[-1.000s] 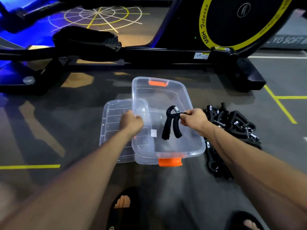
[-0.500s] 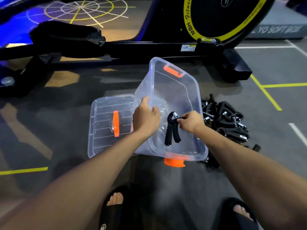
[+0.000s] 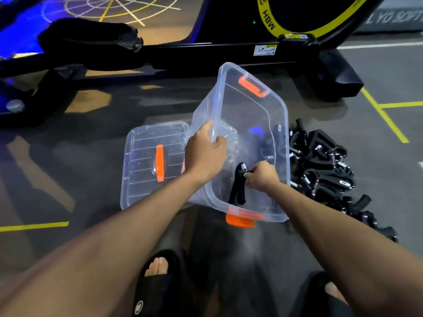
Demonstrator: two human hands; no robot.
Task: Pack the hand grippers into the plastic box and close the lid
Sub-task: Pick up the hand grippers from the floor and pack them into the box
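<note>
Ahead of you stands a black exercise bike [image 3: 229,49] with a yellow-rimmed flywheel [image 3: 304,17]. Yellow floor lines [image 3: 384,115] cross the grey floor, and your feet wear black slides [image 3: 158,284].

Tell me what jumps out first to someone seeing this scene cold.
The clear plastic box at centre, tipped up on the floor, with the left hand gripping its rim. Inside it, the right hand pinches one black hand gripper by its top. A heap of black hand grippers lies right of the box, and the clear lid lies flat to its left.
</note>
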